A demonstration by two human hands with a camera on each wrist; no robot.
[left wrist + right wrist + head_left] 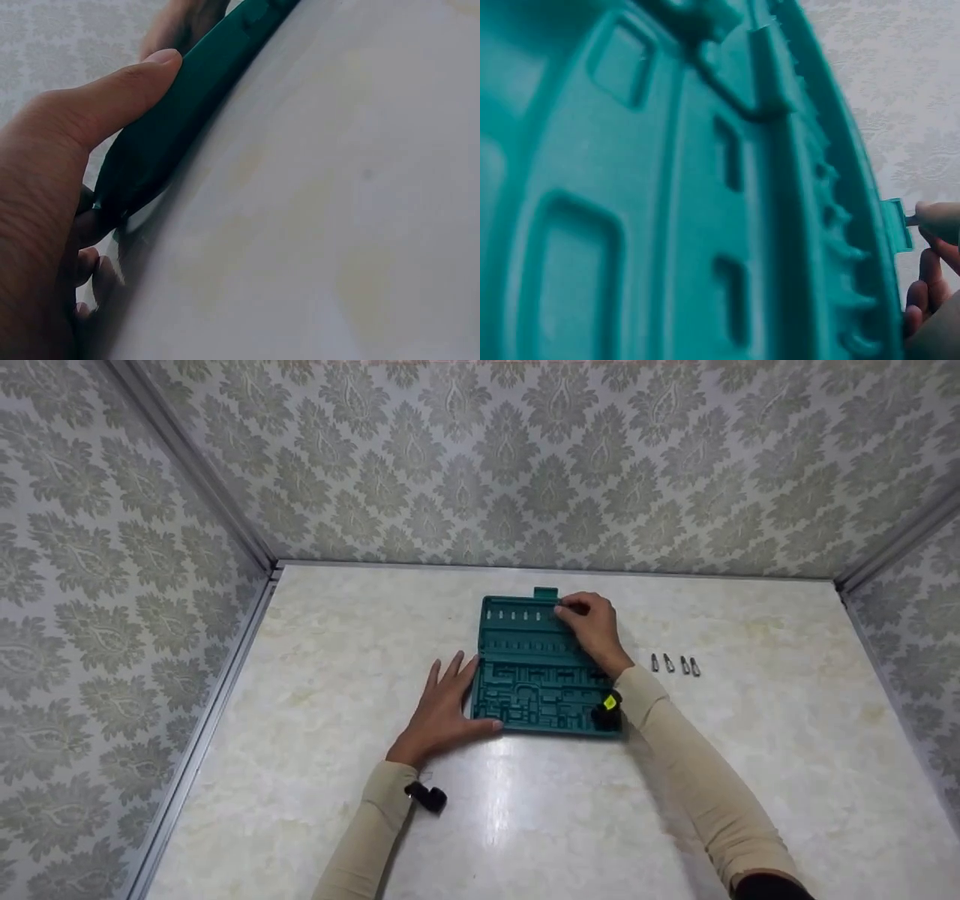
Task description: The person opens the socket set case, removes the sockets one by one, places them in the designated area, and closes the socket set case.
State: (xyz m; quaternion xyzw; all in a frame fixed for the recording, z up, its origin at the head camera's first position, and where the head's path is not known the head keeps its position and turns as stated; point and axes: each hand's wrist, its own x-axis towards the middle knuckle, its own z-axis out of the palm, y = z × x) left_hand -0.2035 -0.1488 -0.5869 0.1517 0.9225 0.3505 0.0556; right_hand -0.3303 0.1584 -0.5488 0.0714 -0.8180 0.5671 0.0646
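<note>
Pale marbled tabletop bears an open rectangular green plastic case. Left hand spread along its left side, thumb on near edge. Right hand bent over the far right corner, pinching. Four slim silvery metal bits lie right of case. Pinched: small dark piece, probably another bit. Judged step: seating bits; next move calls for slot alignment.

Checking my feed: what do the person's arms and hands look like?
The left hand and right hand are bare. The left sleeve and right sleeve are beige. A small black device sits on the left; a second device, bearing a yellow patch, on the right. Black fabric borders the right sleeve.
</note>
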